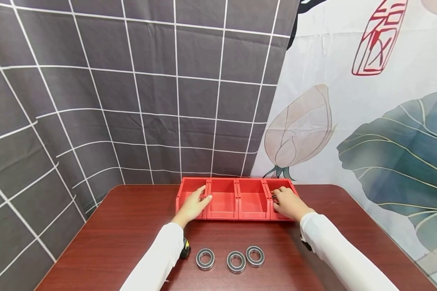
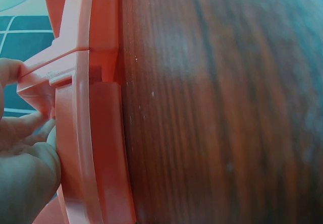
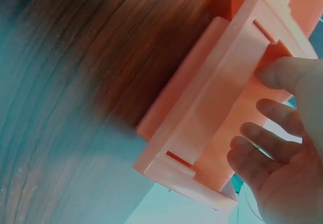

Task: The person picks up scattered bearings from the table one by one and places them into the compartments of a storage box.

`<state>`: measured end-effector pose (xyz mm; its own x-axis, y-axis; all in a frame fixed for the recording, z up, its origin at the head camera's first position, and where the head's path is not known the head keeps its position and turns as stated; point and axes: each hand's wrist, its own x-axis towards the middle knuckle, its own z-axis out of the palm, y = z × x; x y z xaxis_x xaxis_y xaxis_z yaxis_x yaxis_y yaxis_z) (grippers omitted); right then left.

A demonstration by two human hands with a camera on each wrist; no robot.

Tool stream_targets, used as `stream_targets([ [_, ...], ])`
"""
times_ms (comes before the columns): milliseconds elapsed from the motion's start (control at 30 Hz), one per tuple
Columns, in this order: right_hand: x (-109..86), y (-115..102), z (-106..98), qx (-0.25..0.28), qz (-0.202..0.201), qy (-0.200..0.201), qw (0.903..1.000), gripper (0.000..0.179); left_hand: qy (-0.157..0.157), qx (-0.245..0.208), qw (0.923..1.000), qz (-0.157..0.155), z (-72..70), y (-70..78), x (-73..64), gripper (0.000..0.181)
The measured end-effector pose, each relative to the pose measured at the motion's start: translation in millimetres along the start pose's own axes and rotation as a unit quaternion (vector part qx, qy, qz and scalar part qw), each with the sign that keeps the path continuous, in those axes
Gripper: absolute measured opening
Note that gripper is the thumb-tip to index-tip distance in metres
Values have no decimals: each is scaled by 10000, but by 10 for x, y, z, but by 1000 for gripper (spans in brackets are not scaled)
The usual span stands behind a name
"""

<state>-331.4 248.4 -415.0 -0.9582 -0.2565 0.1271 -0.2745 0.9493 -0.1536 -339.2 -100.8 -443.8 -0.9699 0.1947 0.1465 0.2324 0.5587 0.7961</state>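
In the head view a row of several red bins [image 1: 223, 210] stands at the back of the table. My left hand [image 1: 193, 206] is at the leftmost bin. Its thumb and fingers [image 2: 35, 119] lie on opposite sides of the divider wall [image 2: 38, 85], pinching it. At the other end, my right hand [image 1: 289, 203] reaches into the rightmost bin [image 3: 202, 118]. Its thumb and bent fingers stand apart, with nothing seen between them in the right wrist view. A small dark patch shows by those fingertips in the head view; I cannot tell what it is.
Three metal ring bearings, a left one [image 1: 205, 267], a middle one [image 1: 236, 271] and a right one [image 1: 261, 256], lie on the brown table [image 1: 138, 226]. A black and yellow object [image 1: 185, 248] is partly behind my left sleeve. Patterned cloths [image 1: 149, 101] hang behind the table.
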Motion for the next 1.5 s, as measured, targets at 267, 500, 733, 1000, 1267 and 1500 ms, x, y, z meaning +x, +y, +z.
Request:
stream_targets([
  [267, -166, -23, -102, 1, -264, 349, 9990, 43, -3, -49, 10000, 14, -26, 32, -8, 66],
  [500, -294, -19, -132, 37, -436, 489, 9978, 43, 4, -45, 10000, 22, 14, -20, 16, 65],
  [733, -357, -21, -150, 2, -561, 694, 9960, 43, -10, -71, 10000, 38, 9, -17, 9, 67],
  [1000, -432, -69, -168, -6, -759, 921, 9928, 43, -14, -73, 10000, 19, 5, 6, 1, 67],
  [1267, -519, -144, -144, 116, -989, 1218, 9876, 42, -10, -95, 10000, -13, 11, -21, 1, 68],
  [1500, -635, -337, -146, 405, -1294, 1224, 9832, 44, -20, -86, 10000, -6, 3, -12, -2, 70],
])
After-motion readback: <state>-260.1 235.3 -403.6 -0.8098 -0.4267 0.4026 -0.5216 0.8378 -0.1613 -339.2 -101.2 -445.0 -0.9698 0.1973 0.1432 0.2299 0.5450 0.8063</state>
